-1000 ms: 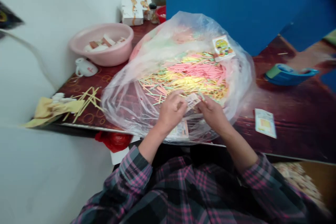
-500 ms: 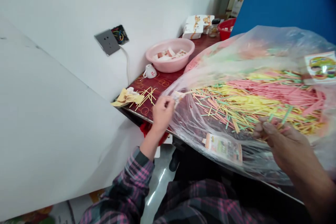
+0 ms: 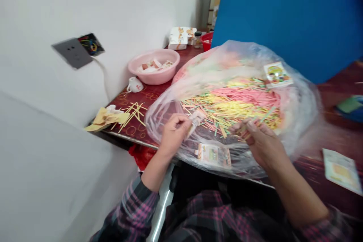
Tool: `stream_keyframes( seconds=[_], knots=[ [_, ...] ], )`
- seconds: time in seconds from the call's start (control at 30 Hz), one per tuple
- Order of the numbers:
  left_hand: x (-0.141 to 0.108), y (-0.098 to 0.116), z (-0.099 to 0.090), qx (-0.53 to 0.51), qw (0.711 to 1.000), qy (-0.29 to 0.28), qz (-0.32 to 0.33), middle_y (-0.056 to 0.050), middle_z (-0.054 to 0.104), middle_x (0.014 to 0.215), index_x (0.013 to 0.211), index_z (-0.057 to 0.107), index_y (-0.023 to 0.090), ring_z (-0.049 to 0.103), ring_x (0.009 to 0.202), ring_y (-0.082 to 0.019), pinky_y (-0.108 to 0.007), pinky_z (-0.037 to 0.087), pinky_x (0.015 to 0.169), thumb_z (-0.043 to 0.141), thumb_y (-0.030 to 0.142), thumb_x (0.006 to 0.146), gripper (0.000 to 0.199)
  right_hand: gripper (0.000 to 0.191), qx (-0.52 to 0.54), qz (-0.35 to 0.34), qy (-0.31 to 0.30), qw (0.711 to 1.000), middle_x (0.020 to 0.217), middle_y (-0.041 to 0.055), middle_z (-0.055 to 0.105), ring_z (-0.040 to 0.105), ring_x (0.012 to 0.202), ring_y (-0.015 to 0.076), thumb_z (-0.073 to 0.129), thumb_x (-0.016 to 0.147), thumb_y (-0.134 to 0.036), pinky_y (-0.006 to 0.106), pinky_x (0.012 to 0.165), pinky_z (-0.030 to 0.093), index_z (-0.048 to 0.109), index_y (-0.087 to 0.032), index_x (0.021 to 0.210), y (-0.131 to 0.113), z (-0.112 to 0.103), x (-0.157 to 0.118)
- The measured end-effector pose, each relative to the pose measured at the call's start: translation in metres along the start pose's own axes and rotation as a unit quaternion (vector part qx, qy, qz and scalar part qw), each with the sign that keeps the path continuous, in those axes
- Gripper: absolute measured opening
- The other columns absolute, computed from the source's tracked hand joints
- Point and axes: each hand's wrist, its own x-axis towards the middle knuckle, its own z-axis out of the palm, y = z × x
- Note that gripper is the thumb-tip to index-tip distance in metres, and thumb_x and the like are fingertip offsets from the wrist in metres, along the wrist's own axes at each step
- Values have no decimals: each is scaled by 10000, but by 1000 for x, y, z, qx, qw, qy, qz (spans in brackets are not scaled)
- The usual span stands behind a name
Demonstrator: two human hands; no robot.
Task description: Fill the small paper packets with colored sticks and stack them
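Left hand (image 3: 176, 134): thumb and fingertips pressed together, pinching a small white paper slip (image 3: 196, 120).
Right hand (image 3: 262, 143): fingers curled, gathering a few coloured strips (image 3: 265, 116) against the thumb.
Ahead of both hands: a heap of pink, yellow and green strips (image 3: 229, 107) inside a clear plastic bag (image 3: 304, 121).
Just below the hands: a printed card (image 3: 212, 155) in the bag.

No words or numbers could be read. The printed card (image 3: 277, 74) inside the plastic bag (image 3: 161, 121), the card (image 3: 213, 155) beneath it and the card (image 3: 342, 171) on the table (image 3: 340, 140) bore blurred lettering; the white mug's (image 3: 135, 84) red mark stayed illegible.
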Motion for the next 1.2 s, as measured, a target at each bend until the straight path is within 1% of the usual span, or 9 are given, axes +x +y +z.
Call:
stream_keyframes(
  seconds=[0.1,0.17,0.23,0.33,0.47,0.7,0.83,1.07,1.2],
  knots=[
    [-17,-2,59,-158,981,-81,-79,-22,659,878,749,683,199,614,859,-169,-307,479,849,724,296,799,118,287,71,-54,14,996,826,-5,741,735,838,212,783,788,-497,408,883,590,639,-264,876,-16,9,-1],
    [-22,-5,86,-217,965,-98,-110,-21,656,887,745,690,193,601,856,-162,-297,462,844,763,300,764,131,237,91,-97,38,990,872,-7,757,748,889,205,741,841,-450,426,925,584,614,-264,917,-27,11,-1],
    [-25,-6,105,-248,955,-103,-129,-18,656,892,725,695,191,592,852,-158,-295,452,848,795,301,726,149,202,95,-136,61,984,910,-7,764,749,939,206,690,882,-440,444,947,577,596,-270,939,-36,13,-1],
    [-25,-3,120,-275,944,-98,-154,-19,657,914,700,698,192,592,876,-159,-298,447,873,829,302,675,173,188,74,-178,84,978,955,7,766,737,1029,224,596,935,-466,468,953,577,592,-280,955,-44,15,1],
    [-26,2,131,-293,937,-93,-165,-20,658,932,687,697,194,599,914,-164,-303,440,905,850,290,637,188,226,55,-186,98,976,1007,46,766,709,1118,240,530,966,-481,470,973,572,611,-270,979,-41,20,5],
    [-27,4,141,-298,935,-73,-179,-26,640,988,681,694,189,586,932,-157,-284,444,875,866,299,623,212,310,77,-173,100,977,1124,77,758,701,1112,219,522,981,-491,456,1067,505,661,-217,1026,-23,23,10],
    [-28,3,143,-299,934,-66,-186,-25,636,990,680,703,192,583,930,-154,-275,446,865,866,292,618,201,313,80,-169,113,976,1061,65,758,713,1028,214,486,995,-489,420,976,550,652,-224,981,-24,25,12],
    [-28,2,143,-313,930,-55,-185,-11,626,963,694,693,200,579,918,-145,-270,444,857,865,308,636,212,327,-4,-189,111,976,1023,58,731,696,1011,202,438,1015,-502,398,990,534,627,-242,955,-18,27,10],
    [-30,0,142,-313,932,-60,-174,-14,636,985,691,696,201,584,952,-151,-277,442,894,855,288,650,185,275,42,-196,108,974,916,29,695,716,945,193,450,1013,-477,394,950,561,567,-251,907,-16,29,10]
  ],
)
